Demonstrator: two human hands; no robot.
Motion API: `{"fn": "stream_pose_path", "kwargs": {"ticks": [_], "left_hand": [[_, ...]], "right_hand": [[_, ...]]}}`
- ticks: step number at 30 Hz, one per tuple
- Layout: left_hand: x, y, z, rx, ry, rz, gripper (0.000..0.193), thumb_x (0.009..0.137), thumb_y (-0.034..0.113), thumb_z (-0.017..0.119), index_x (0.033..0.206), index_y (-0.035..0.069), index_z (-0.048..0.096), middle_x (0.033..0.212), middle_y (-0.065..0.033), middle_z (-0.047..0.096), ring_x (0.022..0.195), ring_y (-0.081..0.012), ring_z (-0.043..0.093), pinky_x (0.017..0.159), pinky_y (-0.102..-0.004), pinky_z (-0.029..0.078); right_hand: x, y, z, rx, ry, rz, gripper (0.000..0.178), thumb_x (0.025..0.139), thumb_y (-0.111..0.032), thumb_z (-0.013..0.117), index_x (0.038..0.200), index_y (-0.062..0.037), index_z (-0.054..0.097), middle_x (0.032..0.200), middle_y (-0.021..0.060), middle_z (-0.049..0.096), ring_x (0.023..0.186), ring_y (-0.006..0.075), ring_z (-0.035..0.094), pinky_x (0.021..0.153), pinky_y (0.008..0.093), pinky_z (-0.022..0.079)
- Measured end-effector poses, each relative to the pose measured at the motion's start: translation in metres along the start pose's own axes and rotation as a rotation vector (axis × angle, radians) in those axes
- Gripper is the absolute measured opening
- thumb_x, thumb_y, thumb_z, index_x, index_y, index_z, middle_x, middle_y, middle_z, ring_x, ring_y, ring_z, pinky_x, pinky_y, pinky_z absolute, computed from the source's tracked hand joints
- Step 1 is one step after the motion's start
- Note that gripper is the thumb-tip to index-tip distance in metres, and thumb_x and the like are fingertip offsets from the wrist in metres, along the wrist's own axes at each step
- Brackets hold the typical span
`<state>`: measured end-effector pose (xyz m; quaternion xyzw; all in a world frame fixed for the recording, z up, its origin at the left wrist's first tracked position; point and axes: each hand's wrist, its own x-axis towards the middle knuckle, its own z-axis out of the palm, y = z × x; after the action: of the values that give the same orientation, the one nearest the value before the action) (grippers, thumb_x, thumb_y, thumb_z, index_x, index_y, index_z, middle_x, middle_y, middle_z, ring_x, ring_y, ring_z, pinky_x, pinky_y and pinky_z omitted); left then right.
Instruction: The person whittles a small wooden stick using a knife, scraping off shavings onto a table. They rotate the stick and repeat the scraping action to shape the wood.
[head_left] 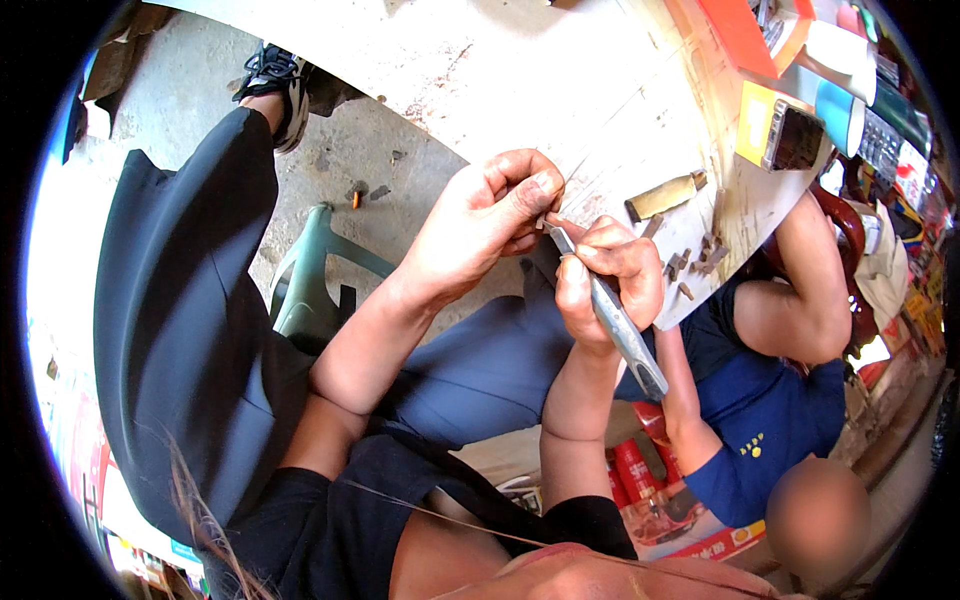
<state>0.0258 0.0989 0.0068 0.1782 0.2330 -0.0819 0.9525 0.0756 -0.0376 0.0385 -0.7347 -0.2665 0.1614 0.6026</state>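
My left hand is closed in a pinch in front of the table's edge. Something small shows at its fingertips, too tiny to name. My right hand is wrapped round a utility knife with a grey handle. The knife's blade points up and left, close to the left fingertips; whether it touches the pinched bit I cannot tell. Beyond the right hand, on the pale table, lie several small brown pieces and a yellowish-brown block-like object with a dark end.
A person in a blue shirt sits close on my right, an arm reaching by the table. An orange box and a yellow box stand at the far right. A green plastic stool is on the floor at left.
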Motion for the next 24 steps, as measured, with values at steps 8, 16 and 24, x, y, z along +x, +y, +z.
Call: {"fn": "stream_pose_path", "kwargs": {"ticks": [8,16,24], "left_hand": [[-0.0003,0.0004,0.0013,0.022,0.009,-0.006,0.019,0.096,0.021,0.050,0.084,0.006,0.052,0.070,0.0044,0.043,0.053,-0.0011,0.031,0.046,-0.0158,0.026],[0.0005,0.0003,-0.0009,-0.011,-0.007,-0.015,0.019,0.096,0.021,0.051,0.085,0.006,0.053,0.069,0.0043,0.045,0.053,-0.0009,0.032,0.047,-0.0158,0.027],[-0.0001,-0.0007,-0.0007,-0.016,0.006,-0.009,0.018,0.096,0.021,0.051,0.086,0.006,0.053,0.071,0.0036,0.048,0.053,-0.0009,0.033,0.047,-0.0153,0.028]], "right_hand": [[0.0034,-0.0017,0.0034,0.165,0.125,0.064,0.015,0.071,0.007,0.060,0.075,0.0002,0.048,0.067,0.0091,0.055,0.056,0.0116,0.050,0.072,0.0399,0.058],[0.0054,-0.0041,0.0055,0.035,0.116,0.030,0.016,0.070,0.009,0.061,0.078,-0.0005,0.050,0.067,0.0095,0.056,0.057,0.0123,0.052,0.068,0.0381,0.058],[0.0004,0.0047,0.0007,0.016,0.033,-0.034,0.016,0.079,0.001,0.059,0.089,-0.0030,0.046,0.066,0.0066,0.051,0.055,0.0099,0.046,0.061,0.0275,0.048]]}}
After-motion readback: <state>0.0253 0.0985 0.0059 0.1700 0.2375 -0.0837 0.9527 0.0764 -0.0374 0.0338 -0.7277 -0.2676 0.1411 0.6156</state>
